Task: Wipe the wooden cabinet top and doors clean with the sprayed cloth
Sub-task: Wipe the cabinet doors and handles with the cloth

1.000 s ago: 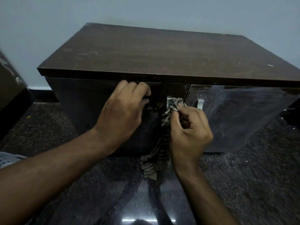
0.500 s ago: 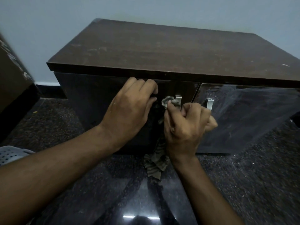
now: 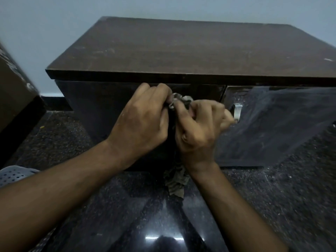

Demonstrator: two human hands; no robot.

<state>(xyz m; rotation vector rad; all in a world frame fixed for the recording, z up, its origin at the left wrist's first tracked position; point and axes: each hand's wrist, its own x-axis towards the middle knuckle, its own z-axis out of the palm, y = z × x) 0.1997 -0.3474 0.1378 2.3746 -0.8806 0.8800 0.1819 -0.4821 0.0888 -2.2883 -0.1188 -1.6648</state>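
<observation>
A dark wooden cabinet (image 3: 190, 50) stands against the wall, its top scuffed and dusty. Its left door (image 3: 94, 106) is shut; the glossy right door (image 3: 276, 124) stands ajar with a metal handle (image 3: 237, 111) showing. My right hand (image 3: 198, 128) is shut on a striped grey cloth (image 3: 177, 180), bunched at the fingertips against the left door's upper right part, its tail hanging below my wrist. My left hand (image 3: 143, 120) rests on the left door, fingertips curled at the cloth's top bunch (image 3: 179, 99). The left door's handle is hidden behind my hands.
The floor (image 3: 272, 197) is polished dark speckled stone with a light reflection near me. A brown piece of furniture (image 3: 16, 99) stands at the left edge. A white perforated plastic object (image 3: 12, 174) pokes in at lower left. Pale wall behind.
My right hand with the cloth has shifted left along the left door until it meets my left hand. The left door's handle, visible earlier, is now covered. The camera has shifted.
</observation>
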